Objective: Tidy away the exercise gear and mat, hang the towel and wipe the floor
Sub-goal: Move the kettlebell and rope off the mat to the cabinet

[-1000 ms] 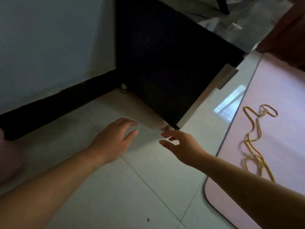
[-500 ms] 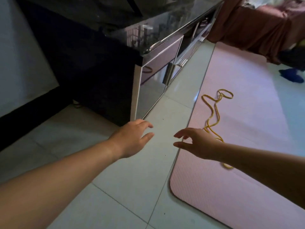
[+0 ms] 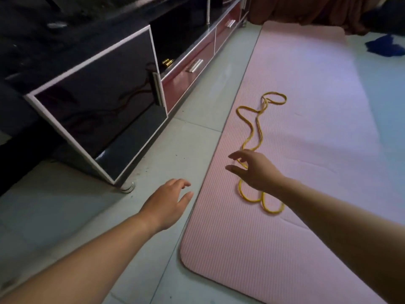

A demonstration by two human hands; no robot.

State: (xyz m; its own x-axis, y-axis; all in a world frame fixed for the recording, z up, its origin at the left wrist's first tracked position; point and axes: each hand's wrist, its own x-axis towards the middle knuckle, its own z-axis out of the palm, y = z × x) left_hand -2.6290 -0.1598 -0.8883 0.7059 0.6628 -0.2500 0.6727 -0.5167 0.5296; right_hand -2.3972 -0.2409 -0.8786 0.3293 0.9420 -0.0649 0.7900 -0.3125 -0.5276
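A pink exercise mat (image 3: 306, 150) lies flat on the pale tiled floor, running from near me to the far end of the room. A yellow rope (image 3: 252, 130) lies in loose loops on its left half. My right hand (image 3: 254, 170) hovers over the rope's near part, fingers spread and relaxed, holding nothing. Over the bare tiles just left of the mat's edge, my left hand (image 3: 168, 202) is open too, fingers extended.
A low black cabinet (image 3: 98, 102) with a glossy door, pink drawers (image 3: 188, 73) and metal feet stands along the left. A brown cloth (image 3: 306, 12) hangs at the far end. A blue cloth (image 3: 385, 46) lies on the floor at the far right.
My view has swung right from the cabinet's side to the mat. Both hands moved right; my right hand is now over the yellow rope.
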